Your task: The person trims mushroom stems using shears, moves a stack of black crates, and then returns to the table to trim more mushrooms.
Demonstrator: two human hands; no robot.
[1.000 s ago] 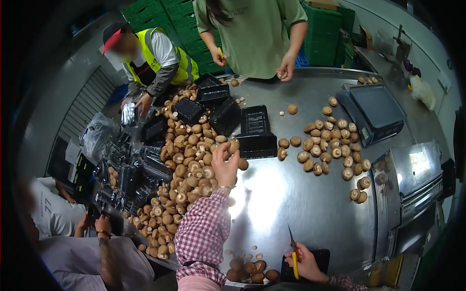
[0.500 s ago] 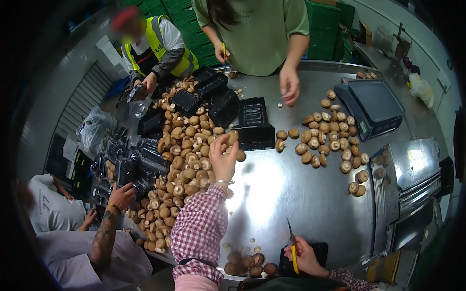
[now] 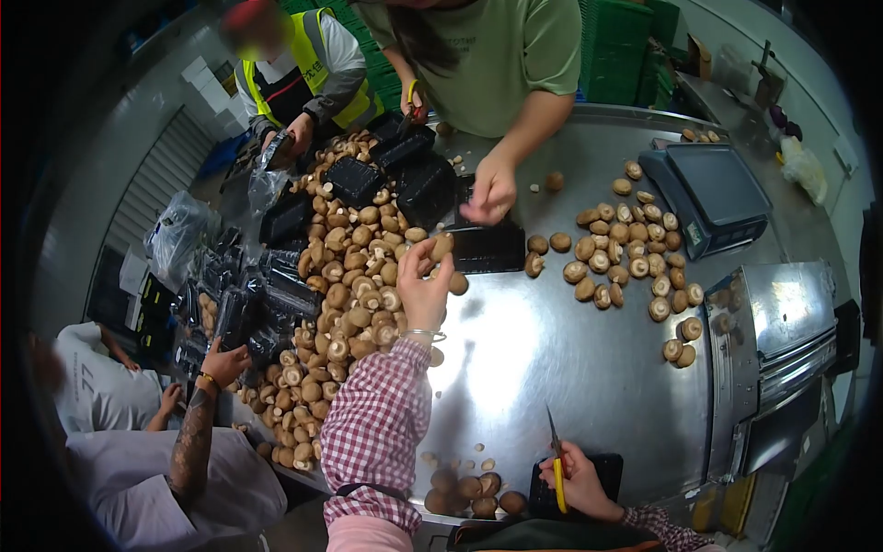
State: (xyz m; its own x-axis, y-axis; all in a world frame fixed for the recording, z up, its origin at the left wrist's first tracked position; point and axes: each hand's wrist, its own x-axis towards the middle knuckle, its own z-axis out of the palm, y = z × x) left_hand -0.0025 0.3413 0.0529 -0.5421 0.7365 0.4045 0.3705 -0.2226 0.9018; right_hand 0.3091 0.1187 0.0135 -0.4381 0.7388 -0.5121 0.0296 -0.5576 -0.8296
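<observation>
My left hand (image 3: pixel 421 293), in a checked sleeve and with a bracelet at the wrist, reaches over the edge of the big pile of shiitake mushrooms (image 3: pixel 354 285). Its fingers are closed on one brown mushroom (image 3: pixel 442 246). Down at the front edge of the table, my right hand (image 3: pixel 585 482) grips scissors (image 3: pixel 557 474) with yellow handles, the blades pointing up and away. Partly under that hand lies a black plastic tray (image 3: pixel 605 469). Several mushrooms (image 3: pixel 483 486) and small cut stem pieces rest to its left.
Across the metal table (image 3: pixel 515 368), a person in green leans over black trays (image 3: pixel 487 250). Sorted mushrooms (image 3: pixel 635 244) lie to the right, beside a scale (image 3: pixel 713 198) and a metal machine (image 3: pixel 777 313). On the left, other people stand near wrapped black packs (image 3: pixel 285 290).
My left hand has shifted slightly upward with the mushroom in it. The person opposite has leaned forward, moving a hand left to the black tray; a mushroom now lies near that arm.
</observation>
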